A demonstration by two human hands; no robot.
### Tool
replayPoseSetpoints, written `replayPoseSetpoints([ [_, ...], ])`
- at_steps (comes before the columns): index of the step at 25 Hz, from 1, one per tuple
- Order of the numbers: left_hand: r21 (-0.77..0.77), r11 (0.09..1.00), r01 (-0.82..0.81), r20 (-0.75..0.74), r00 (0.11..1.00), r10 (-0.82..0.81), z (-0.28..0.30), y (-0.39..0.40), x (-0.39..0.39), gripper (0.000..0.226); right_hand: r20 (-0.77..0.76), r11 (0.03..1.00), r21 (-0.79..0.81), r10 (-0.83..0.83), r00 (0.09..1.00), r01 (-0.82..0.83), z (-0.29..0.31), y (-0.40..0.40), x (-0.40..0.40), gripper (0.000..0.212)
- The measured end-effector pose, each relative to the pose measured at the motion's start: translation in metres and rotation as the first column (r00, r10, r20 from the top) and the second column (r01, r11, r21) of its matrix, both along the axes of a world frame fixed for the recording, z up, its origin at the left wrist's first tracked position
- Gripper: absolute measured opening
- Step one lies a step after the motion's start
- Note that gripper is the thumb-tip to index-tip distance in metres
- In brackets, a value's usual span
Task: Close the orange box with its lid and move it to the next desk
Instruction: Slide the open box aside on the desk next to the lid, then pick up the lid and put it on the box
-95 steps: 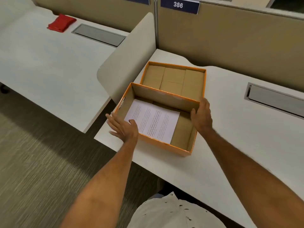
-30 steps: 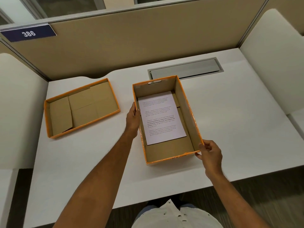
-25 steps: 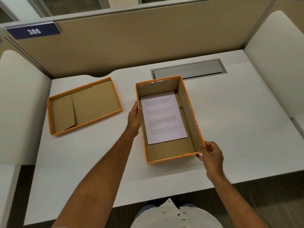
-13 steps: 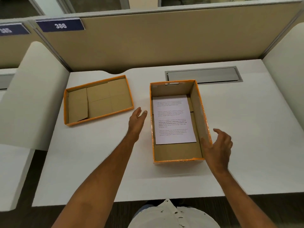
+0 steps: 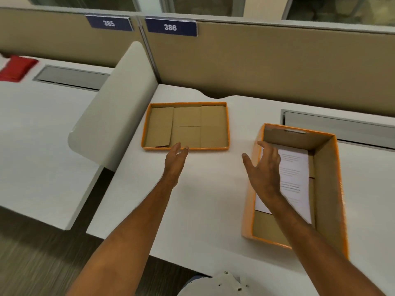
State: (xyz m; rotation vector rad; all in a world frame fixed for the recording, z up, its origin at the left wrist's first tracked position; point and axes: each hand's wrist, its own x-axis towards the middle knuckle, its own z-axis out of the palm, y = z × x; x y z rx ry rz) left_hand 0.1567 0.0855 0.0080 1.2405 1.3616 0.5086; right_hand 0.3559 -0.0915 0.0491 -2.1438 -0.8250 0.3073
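Observation:
The orange box (image 5: 327, 189) stands open at the right of the white desk (image 5: 203, 199), with a printed white sheet (image 5: 297, 174) lying inside. Its orange lid (image 5: 186, 126) lies upside down to the left, brown cardboard inside facing up. My left hand (image 5: 175, 160) hovers open just in front of the lid's near edge, fingertips almost at the rim. Over the box's left wall my right hand (image 5: 264, 169) is open, fingers spread, holding nothing.
A rounded white divider panel (image 5: 115, 107) separates this desk from the neighbouring desk (image 5: 42, 135) on the left, which carries a red cloth (image 5: 16, 67) and a grey cable hatch (image 5: 70, 77). Beige partitions with plates 385 and 386 stand behind. Another grey hatch (image 5: 342, 127) lies behind the box.
Both hands have let go of the box and moved left toward the lid. The view has swung left, so the neighbouring desk shows now.

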Motion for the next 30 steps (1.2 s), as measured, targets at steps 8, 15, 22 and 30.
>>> replayPoseSetpoints([
  [8, -0.027, 0.947, -0.321, -0.063, 0.946, 0.319, -0.039, 0.082, -0.036, 0.063, -0.05, 0.988, -0.103, 0.107, 0.993, -0.112, -0.044, 0.128, -0.005, 0.056],
  [15, -0.075, 0.747, -0.66, -0.091, 0.751, 0.654, -0.076, 0.11, 0.006, 0.085, -0.231, 0.953, -0.302, -0.054, 0.972, -0.019, -0.109, 0.192, 0.034, 0.065],
  [22, -0.144, 0.634, -0.76, -0.062, 0.647, 0.76, -0.098, 0.118, 0.041, 0.095, -0.238, 0.914, -0.403, -0.158, 0.958, 0.051, -0.141, 0.205, 0.047, 0.048],
  [30, -0.451, 0.582, -0.677, 0.143, 0.588, 0.796, -0.079, 0.099, 0.059, 0.054, -0.34, 0.938, -0.341, -0.18, 0.923, 0.058, -0.135, 0.193, 0.037, 0.047],
])
